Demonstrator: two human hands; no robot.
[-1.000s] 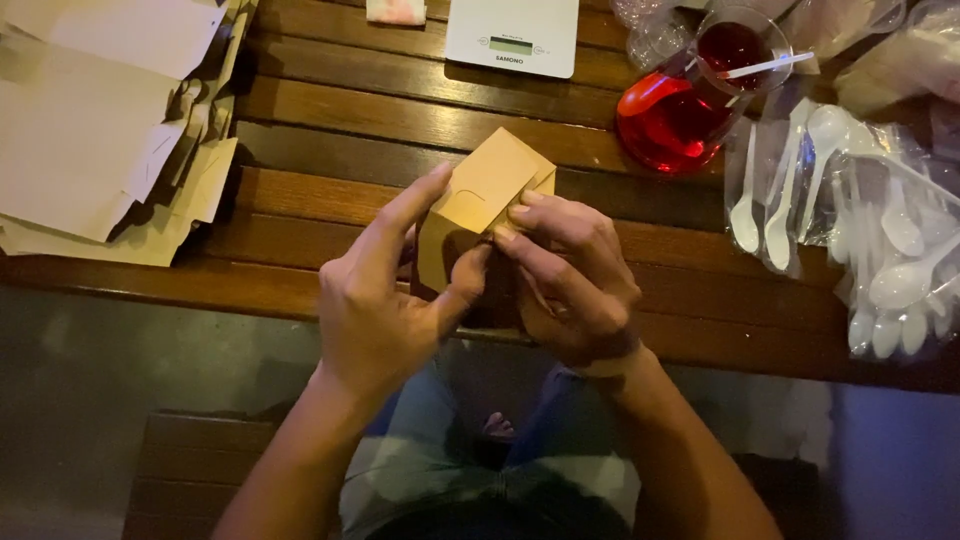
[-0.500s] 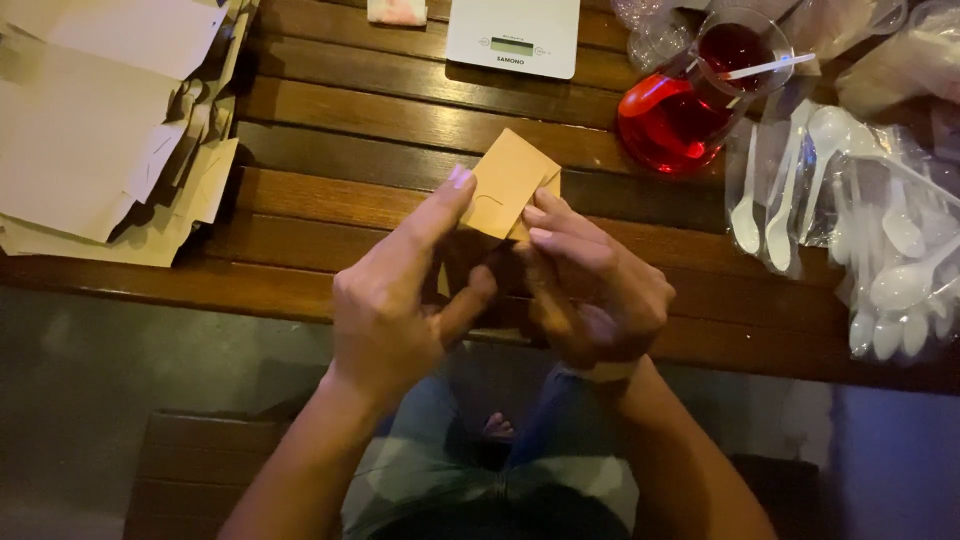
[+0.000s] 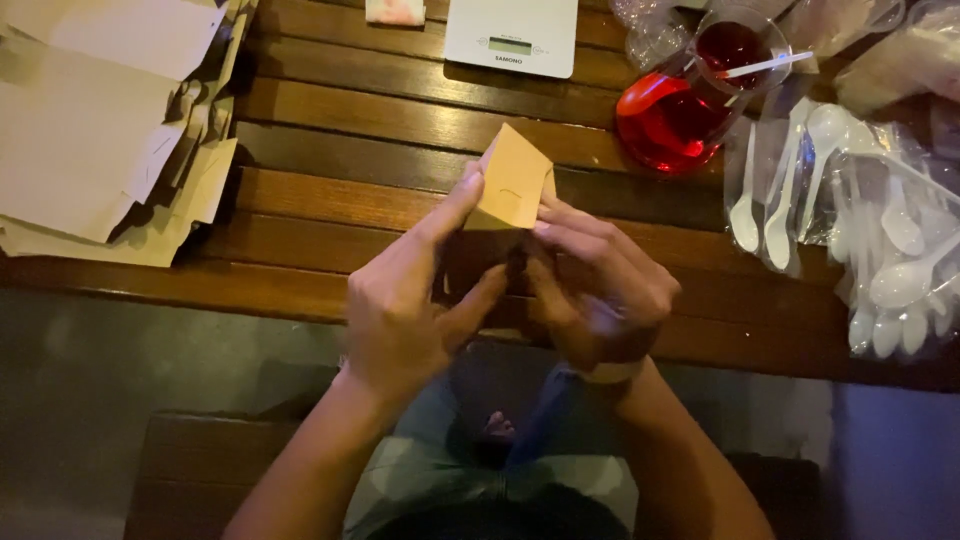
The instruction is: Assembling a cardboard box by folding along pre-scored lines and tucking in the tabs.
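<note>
Wooden slats make up the surface [image 3: 330, 120], which fills the upper half of the head view. Flat tan cardboard sheets [image 3: 90, 120] are piled at its left edge. Along the right edge lie clear bags of white plastic spoons [image 3: 880, 240], and just beside them, toward the far right corner, stands a glass pitcher of red liquid [image 3: 680, 110] with a stirrer in it. A white kitchen scale [image 3: 512, 35] sits at the middle of the far edge.

Both forearms rise from the bottom of the view and meet over the near edge. The left hand [image 3: 405, 310] is raised with its index finger stretched straight up along the left side of a small tan cardboard box [image 3: 512, 185], thumb curled in below it. The right hand [image 3: 600, 290] is cupped with fingers bent, its fingertips pressing the box's lower right edge. So both hands are closed on the box, held tilted above the surface, near the middle of the near edge.
</note>
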